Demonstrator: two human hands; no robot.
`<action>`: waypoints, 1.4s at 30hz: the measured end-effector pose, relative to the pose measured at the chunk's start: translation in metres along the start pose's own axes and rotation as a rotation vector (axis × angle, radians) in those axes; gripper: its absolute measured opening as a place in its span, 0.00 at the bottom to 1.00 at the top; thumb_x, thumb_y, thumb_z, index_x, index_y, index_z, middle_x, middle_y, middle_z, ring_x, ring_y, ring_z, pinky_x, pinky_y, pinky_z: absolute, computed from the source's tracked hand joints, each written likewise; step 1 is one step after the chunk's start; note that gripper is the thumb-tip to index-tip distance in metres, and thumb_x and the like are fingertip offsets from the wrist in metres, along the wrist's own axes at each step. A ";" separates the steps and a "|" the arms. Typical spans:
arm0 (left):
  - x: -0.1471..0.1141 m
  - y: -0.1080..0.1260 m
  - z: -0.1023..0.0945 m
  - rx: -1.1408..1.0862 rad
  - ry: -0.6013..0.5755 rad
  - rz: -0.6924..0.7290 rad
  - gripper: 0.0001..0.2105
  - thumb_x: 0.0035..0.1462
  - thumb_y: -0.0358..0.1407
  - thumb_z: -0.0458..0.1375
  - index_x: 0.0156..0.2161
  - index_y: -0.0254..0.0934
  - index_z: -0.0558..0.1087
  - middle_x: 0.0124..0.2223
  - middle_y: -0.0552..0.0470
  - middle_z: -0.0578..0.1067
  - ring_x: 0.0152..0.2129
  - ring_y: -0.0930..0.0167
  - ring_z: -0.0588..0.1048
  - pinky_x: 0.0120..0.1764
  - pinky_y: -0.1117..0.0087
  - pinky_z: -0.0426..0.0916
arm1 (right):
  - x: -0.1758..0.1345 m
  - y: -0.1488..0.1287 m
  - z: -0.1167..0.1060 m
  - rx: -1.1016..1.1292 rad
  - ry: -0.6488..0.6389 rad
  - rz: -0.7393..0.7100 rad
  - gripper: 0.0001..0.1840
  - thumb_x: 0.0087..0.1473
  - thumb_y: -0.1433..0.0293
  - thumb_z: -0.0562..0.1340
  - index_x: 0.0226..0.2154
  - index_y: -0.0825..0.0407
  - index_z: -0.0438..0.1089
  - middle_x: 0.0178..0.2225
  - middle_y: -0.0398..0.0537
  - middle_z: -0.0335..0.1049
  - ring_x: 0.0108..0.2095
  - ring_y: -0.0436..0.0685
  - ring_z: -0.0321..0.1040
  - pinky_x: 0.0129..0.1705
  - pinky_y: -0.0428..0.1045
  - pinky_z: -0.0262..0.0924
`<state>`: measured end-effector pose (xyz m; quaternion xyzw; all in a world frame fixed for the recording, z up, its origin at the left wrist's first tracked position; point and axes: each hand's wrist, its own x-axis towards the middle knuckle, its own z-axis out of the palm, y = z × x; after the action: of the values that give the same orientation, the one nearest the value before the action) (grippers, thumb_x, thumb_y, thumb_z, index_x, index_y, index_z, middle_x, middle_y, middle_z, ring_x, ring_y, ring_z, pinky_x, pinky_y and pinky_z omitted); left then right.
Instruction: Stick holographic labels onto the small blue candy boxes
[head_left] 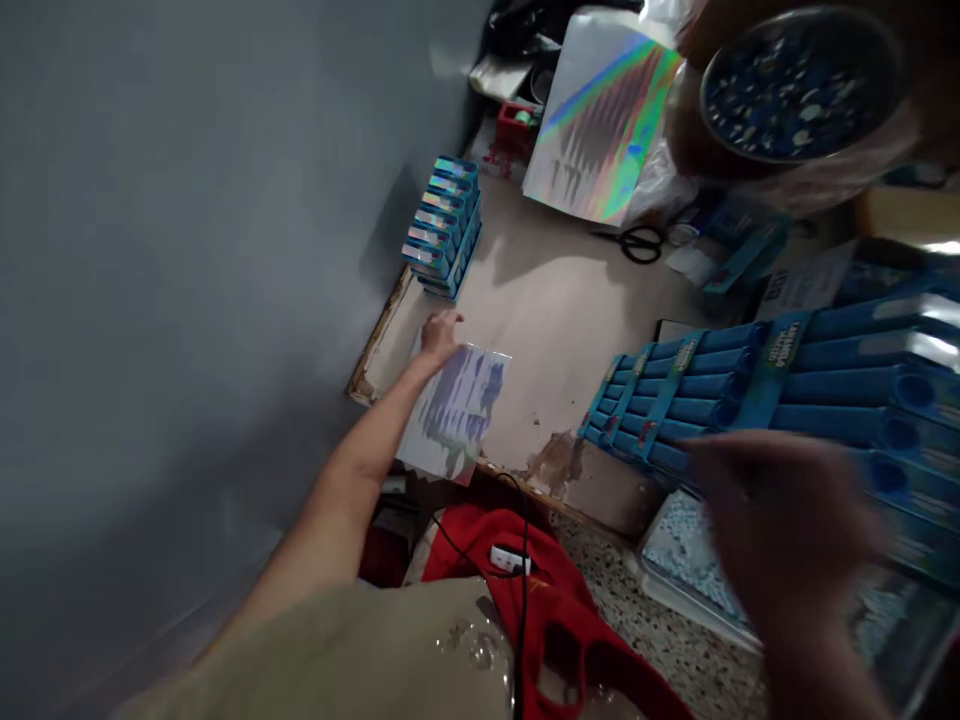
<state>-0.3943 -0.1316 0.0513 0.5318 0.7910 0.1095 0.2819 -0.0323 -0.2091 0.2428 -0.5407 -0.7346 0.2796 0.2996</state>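
My left hand (441, 338) is at the far edge of a shiny holographic sheet (457, 410), its fingers curled in at that edge. The sheet lies on the table and hangs a little over its near edge. On the right, my right hand (787, 530) is smeared by motion, in front of stacked blue cartons (675, 390) with banded sleeves; its fingers cannot be made out. Beyond my left hand stands a small group of blue boxes (444, 225) with shiny tops.
Another holographic sheet (600, 120) lies at the back, near black scissors (637, 243) and a red tape dispenser (515, 125). A metal bowl (802, 85) holds small blue and silver pieces. A plastic tub (690, 545) sits below the cartons; a grey wall (187, 250) borders the left.
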 end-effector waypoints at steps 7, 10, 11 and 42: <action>0.024 -0.097 0.030 0.285 -0.173 0.192 0.20 0.46 0.34 0.75 0.46 0.40 0.79 0.53 0.44 0.77 0.54 0.56 0.70 0.53 0.61 0.64 | 0.024 0.052 0.220 0.050 -0.348 0.171 0.15 0.66 0.67 0.57 0.48 0.53 0.78 0.45 0.56 0.79 0.43 0.62 0.74 0.48 0.56 0.68; 0.023 -0.102 0.038 0.212 -0.147 0.194 0.12 0.51 0.37 0.72 0.41 0.38 0.80 0.50 0.43 0.78 0.51 0.58 0.72 0.52 0.63 0.64 | 0.060 0.072 0.273 -0.117 -0.426 0.077 0.18 0.66 0.70 0.59 0.55 0.51 0.77 0.56 0.58 0.76 0.57 0.67 0.66 0.58 0.59 0.60; 0.022 -0.102 0.038 0.167 -0.142 0.179 0.10 0.53 0.37 0.71 0.40 0.37 0.80 0.48 0.44 0.79 0.49 0.60 0.73 0.51 0.64 0.65 | 0.070 0.077 0.283 -0.160 -0.484 0.063 0.20 0.66 0.70 0.60 0.57 0.50 0.76 0.58 0.58 0.75 0.59 0.69 0.65 0.59 0.60 0.59; 0.031 -0.052 0.015 -0.168 -0.300 -0.152 0.10 0.53 0.37 0.69 0.39 0.34 0.86 0.34 0.48 0.84 0.30 0.70 0.76 0.34 0.75 0.66 | 0.063 0.056 0.333 -0.405 -0.433 -0.109 0.26 0.72 0.68 0.49 0.67 0.55 0.67 0.63 0.63 0.70 0.61 0.69 0.62 0.65 0.64 0.49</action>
<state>-0.4355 -0.1267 0.0042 0.4554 0.7661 0.0731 0.4476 -0.2592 -0.1632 -0.0112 -0.4771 -0.8502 0.2197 0.0368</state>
